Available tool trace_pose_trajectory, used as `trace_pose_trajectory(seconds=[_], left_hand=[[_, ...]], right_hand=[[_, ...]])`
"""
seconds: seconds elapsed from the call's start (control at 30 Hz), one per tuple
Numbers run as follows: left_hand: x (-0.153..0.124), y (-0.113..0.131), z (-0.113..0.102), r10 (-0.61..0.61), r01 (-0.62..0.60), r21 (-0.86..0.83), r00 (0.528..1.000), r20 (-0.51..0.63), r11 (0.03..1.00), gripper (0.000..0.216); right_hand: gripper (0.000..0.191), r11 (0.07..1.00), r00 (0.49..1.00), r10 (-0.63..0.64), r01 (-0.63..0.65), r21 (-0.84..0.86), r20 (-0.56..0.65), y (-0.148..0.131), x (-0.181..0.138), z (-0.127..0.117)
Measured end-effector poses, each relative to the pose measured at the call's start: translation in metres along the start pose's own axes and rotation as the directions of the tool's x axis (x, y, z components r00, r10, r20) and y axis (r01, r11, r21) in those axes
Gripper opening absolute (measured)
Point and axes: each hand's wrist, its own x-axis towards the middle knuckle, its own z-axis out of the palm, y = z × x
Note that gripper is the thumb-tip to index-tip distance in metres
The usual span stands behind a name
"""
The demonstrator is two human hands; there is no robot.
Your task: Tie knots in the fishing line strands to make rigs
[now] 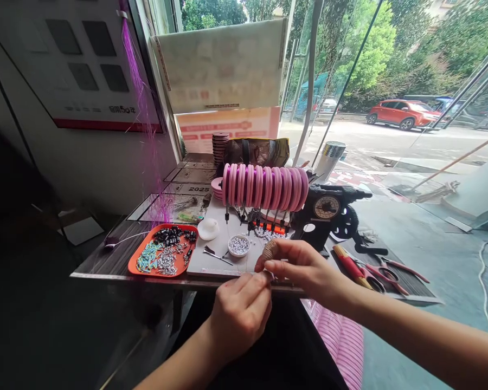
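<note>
My left hand is closed in front of the table edge, fingers curled in a pinch. Touching it from the right is my right hand, its thumb and fingertips also pinched together, with a brown textured wrap on one finger. Whatever lies between the fingertips is too small to make out. Just beyond the hands stands a small white bowl of silvery round beads. Above it, a row of pink spools sits on a black hand-cranked machine, with dark small weights hanging below.
An orange tray of swivels and tubes lies left, near a white dish. Scissors, pliers and a red-handled brush lie right. Purple threads hang at left. More pink spools are below the table.
</note>
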Motion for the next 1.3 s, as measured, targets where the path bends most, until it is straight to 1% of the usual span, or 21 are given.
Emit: trace_pose_trajectory(seconds=[0.07,0.1,0.17,0.2,0.23,0.3,0.37,0.53,0.63,0.7,0.77,0.83,0.9,0.97,1.03,1.1,1.17,1.2,1.23,1.27,1.3], left_hand=[[0.007,-0.002,-0.004,-0.248,0.274,-0.292,0.961,0.124,0.916,0.017],[0.011,-0.003,-0.006,-0.439,0.504,-0.456,0.864,0.248,0.733,0.014],[0.015,-0.006,-0.007,-0.640,0.805,-0.584,0.502,0.582,0.101,0.010],[0.017,-0.007,-0.006,-0.611,0.821,-0.542,0.340,0.715,-0.177,0.009],[0.017,-0.009,-0.006,-0.554,0.797,-0.484,0.234,0.799,-0.361,0.008],[0.016,-0.011,-0.003,-0.491,0.760,-0.426,0.162,0.856,-0.492,0.006],[0.015,-0.012,-0.001,-0.477,0.750,-0.414,0.149,0.866,-0.516,0.006],[0.015,-0.010,0.000,-0.504,0.745,-0.438,0.159,0.849,-0.503,0.007],[0.014,-0.007,-0.001,-0.581,0.761,-0.507,0.214,0.785,-0.405,0.009],[0.011,-0.005,-0.002,-0.660,0.800,-0.575,0.340,0.670,-0.171,0.010],[0.005,-0.003,-0.001,-0.692,0.796,-0.560,0.537,0.482,0.228,0.010],[-0.001,-0.001,0.000,-0.614,0.650,-0.399,0.754,0.233,0.647,0.011],[-0.007,0.000,0.002,-0.411,0.407,-0.157,0.911,0.005,0.900,0.013],[-0.010,-0.001,0.003,-0.154,0.162,0.065,0.981,-0.121,0.985,0.017],[-0.009,-0.002,0.002,0.012,0.006,0.166,0.994,-0.105,0.986,0.019],[-0.004,-0.003,-0.001,0.075,-0.071,0.119,0.996,-0.036,0.990,0.021],[0.001,-0.002,-0.004,-0.045,0.048,-0.082,0.998,0.034,0.995,0.019],[0.004,-0.002,-0.006,-0.206,0.224,-0.236,0.974,0.096,0.946,0.016],[0.007,-0.002,-0.007,-0.413,0.462,-0.403,0.887,0.207,0.790,0.013],[0.010,-0.002,-0.008,-0.587,0.681,-0.521,0.722,0.366,0.514,0.010],[0.012,-0.003,-0.008,-0.661,0.808,-0.559,0.524,0.537,0.186,0.009]], right_hand=[[0.015,0.970,0.992,-0.126,0.126,-0.207,0.015,-0.002,-0.006,-0.002],[0.009,0.904,0.972,-0.226,0.232,-0.358,0.062,-0.003,-0.009,-0.002],[0.009,0.618,0.889,-0.373,0.452,-0.643,0.267,-0.001,-0.016,-0.003],[0.013,0.427,0.830,-0.396,0.544,-0.722,0.392,0.001,-0.019,-0.003],[0.016,0.243,0.776,-0.389,0.606,-0.757,0.496,0.003,-0.022,-0.002],[0.022,-0.013,0.710,-0.368,0.642,-0.767,0.601,0.011,-0.024,0.001],[0.024,-0.104,0.681,-0.394,0.634,-0.766,0.617,0.018,-0.025,0.004],[0.025,-0.126,0.665,-0.405,0.639,-0.758,0.628,0.025,-0.025,0.008],[0.018,0.067,0.743,-0.296,0.643,-0.763,0.600,0.019,-0.025,0.008],[0.018,0.345,0.829,-0.261,0.559,-0.754,0.495,0.011,-0.024,0.007],[0.020,0.654,0.918,-0.238,0.393,-0.646,0.318,0.003,-0.021,0.007],[0.020,0.891,0.975,-0.167,0.211,-0.401,0.144,-0.002,-0.016,0.005],[0.024,0.986,0.997,-0.061,0.069,-0.150,0.053,-0.005,-0.008,0.003],[0.030,1.000,0.999,0.003,-0.002,-0.007,0.048,-0.005,-0.001,0.001],[0.033,1.000,0.998,0.023,-0.024,0.015,0.064,-0.004,0.004,0.000],[0.033,1.000,0.996,0.015,-0.013,-0.022,0.083,-0.004,0.004,-0.002],[0.026,0.990,0.996,-0.027,0.038,-0.136,0.084,-0.006,-0.001,-0.002],[0.021,0.968,0.993,-0.077,0.096,-0.231,0.092,-0.007,-0.005,-0.002],[0.015,0.917,0.980,-0.152,0.188,-0.353,0.128,-0.007,-0.009,-0.002],[0.009,0.816,0.950,-0.233,0.308,-0.490,0.209,-0.006,-0.013,-0.002],[0.008,0.660,0.898,-0.302,0.439,-0.610,0.321,-0.004,-0.017,-0.002]])
